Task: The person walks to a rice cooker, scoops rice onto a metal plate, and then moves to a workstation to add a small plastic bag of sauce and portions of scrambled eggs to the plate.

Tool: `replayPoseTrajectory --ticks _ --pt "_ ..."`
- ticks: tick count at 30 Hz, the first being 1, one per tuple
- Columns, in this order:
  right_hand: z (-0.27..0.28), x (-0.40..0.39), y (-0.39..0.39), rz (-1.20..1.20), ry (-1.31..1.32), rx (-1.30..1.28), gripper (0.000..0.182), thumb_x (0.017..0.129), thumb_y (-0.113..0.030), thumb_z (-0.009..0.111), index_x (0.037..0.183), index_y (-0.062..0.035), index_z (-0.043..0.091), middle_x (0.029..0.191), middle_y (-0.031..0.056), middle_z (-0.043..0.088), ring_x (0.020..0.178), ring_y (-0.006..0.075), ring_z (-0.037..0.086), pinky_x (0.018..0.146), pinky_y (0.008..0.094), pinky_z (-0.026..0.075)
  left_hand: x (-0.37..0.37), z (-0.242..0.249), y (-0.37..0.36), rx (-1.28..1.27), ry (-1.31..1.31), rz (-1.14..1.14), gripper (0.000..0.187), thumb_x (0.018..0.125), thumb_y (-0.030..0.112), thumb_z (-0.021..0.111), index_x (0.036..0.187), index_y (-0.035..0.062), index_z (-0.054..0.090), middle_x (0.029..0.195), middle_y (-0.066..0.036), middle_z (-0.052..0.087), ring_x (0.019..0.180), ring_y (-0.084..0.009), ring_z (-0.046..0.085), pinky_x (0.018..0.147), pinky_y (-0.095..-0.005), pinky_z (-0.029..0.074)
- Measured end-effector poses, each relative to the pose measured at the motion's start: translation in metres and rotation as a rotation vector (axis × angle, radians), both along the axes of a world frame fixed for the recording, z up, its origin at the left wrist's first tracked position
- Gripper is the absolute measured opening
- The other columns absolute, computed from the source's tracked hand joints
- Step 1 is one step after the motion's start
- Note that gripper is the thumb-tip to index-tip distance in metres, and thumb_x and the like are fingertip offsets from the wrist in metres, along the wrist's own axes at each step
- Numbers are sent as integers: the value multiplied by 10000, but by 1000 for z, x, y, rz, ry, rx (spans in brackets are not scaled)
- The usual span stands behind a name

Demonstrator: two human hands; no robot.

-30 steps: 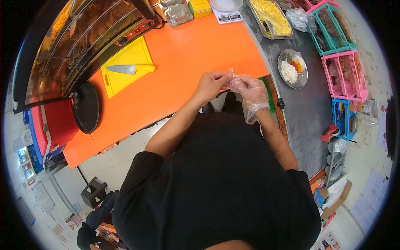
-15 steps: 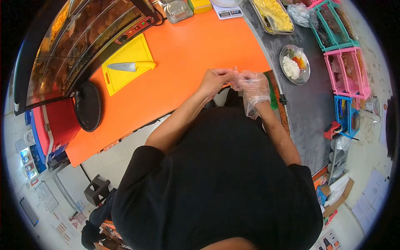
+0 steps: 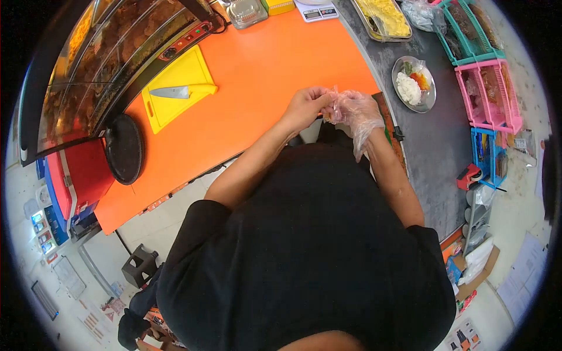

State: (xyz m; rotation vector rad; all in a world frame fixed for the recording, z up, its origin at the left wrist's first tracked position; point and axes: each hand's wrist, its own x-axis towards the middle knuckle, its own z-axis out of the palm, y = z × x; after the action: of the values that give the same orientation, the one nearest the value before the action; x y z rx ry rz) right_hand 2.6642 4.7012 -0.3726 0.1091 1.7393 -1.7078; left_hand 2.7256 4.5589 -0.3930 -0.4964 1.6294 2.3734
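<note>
Over the near edge of the orange counter [image 3: 257, 76], the bare left hand [image 3: 305, 107] and the right hand [image 3: 357, 111], which wears a thin clear glove, meet fingertip to fingertip and pinch a small clear plastic bag [image 3: 332, 105] between them, held above the counter rather than resting on it. Judging by that grip, the bag's mouth is being worked open or shut, so the next move calls for a steady pinch, well apart from the metal plate [image 3: 428, 100] and the yellow cutting board [image 3: 175, 88] with its knife [image 3: 170, 92].

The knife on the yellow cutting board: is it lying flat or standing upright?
Lying flat. The knife rests on its side across the yellow cutting board, its blade's broad face showing, with no hand near it.
</note>
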Motion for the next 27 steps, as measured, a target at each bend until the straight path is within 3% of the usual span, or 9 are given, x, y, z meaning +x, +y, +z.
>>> replayPoseTrajectory --ticks 2,7,10,12,14,18,27 --pt "-3 -5 5 2 -57 -27 113 810 -108 577 715 -47 587 626 28 563 535 112 527 492 249 430 0 0 3 -11 88 67 190 887 187 569 886 5 624 761 -25 630 661 -71 561 595 -204 446" --pt "-8 -2 7 -98 -76 -75 74 820 -100 596 792 -33 581 691 33 577 554 120 534 507 254 459 2 13 7 -186 99 49 190 884 164 569 877 -21 611 762 -47 632 657 -92 580 602 -220 464" --pt "-9 0 9 -4 -31 -20 71 826 -98 598 807 -31 588 706 29 580 574 123 549 514 253 464 3 17 8 -212 98 22 187 881 151 568 873 -32 606 765 -59 633 657 -102 589 608 -229 473" --pt "-2 6 7 -83 -108 -169 85 831 -103 594 837 -19 602 710 28 591 602 119 574 527 244 470 1 18 9 -203 91 -10 184 879 144 568 871 -36 604 766 -63 632 656 -105 592 610 -233 477" --pt "-9 2 12 -20 -74 -100 95 830 -109 599 844 -15 608 719 33 602 619 115 585 530 242 473 2 11 10 10 35 22 161 872 140 577 866 -18 608 765 -45 626 657 -88 574 606 -218 461" --pt "-9 2 16 114 -24 -41 120 824 -138 613 821 -19 624 715 42 624 619 105 596 518 245 474 2 -3 9 40 11 23 131 866 141 585 862 14 616 761 -15 614 650 -65 543 604 -198 434" --pt "-2 3 24 154 109 51 124 815 -142 625 761 -31 609 684 42 612 600 97 588 516 245 483 1 -4 11 120 -4 -78 129 876 166 585 869 43 624 762 17 597 681 -44 520 631 -185 415"
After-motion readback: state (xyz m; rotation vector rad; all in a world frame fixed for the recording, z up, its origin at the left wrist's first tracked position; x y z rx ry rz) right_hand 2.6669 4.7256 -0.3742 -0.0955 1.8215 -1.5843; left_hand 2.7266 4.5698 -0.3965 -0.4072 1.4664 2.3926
